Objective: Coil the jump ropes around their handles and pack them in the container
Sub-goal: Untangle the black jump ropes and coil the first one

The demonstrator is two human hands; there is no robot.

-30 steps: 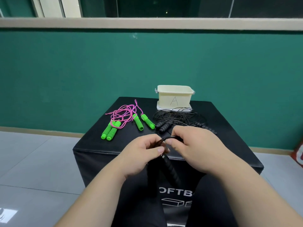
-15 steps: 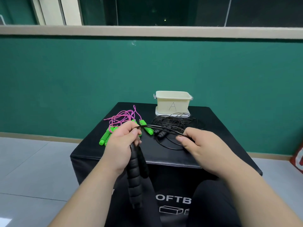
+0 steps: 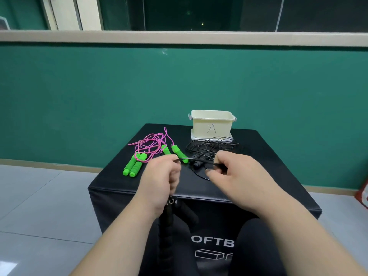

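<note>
Far left on the black padded box [image 3: 268, 176], the pink-corded jump ropes with green foam handles [image 3: 133, 165] lie loose, same as a second ago. Your left hand [image 3: 161, 180] has come up off the front edge. Its fingers are curled round the tops of the black foam handles [image 3: 169, 220], which hang down in front of the box, and thumb and forefinger pinch the thin black cord [image 3: 197, 161]. A second ago both hands were bunched together at the handle tops; now they're apart with the cord taut between them. Your right hand [image 3: 237, 176] pinches the cord between thumb and forefinger, other fingers loosely curled. Reads as slack drawn out for a first wrap, no turns visible on the handles yet. Behind that hand a second black rope [image 3: 215, 145] sits in a loose heap, touching the cream plastic container marked A [image 3: 212, 124] at the back; its inside can't be seen, likely nothing packed so far
</note>
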